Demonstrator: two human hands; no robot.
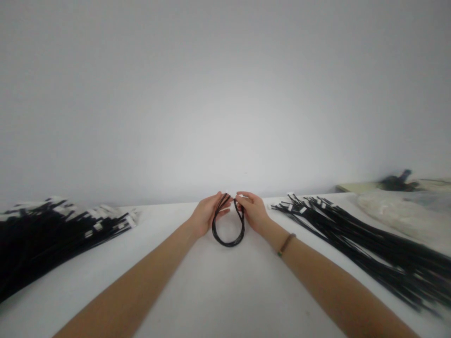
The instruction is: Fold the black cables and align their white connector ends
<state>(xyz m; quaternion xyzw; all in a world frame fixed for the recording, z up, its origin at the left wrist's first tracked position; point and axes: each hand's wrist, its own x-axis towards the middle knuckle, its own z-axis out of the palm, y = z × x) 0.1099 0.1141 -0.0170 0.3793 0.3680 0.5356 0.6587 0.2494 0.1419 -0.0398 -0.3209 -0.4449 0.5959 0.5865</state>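
A black cable hangs in a loop between my two hands, its bend toward me and its ends at the top. My left hand is closed around the left side of the loop. On the right side, my right hand pinches the cable near its end. Small white pieces show at the fingertips of both hands, too blurred to make out fully. The hands are close together, a small gap between them, above the white table.
To the left lies a thick pile of black cables with white connectors. Several bundles of black cables fan out on the right. Behind those sit a clear plastic bag and a dark object. A pale wall rises behind the table.
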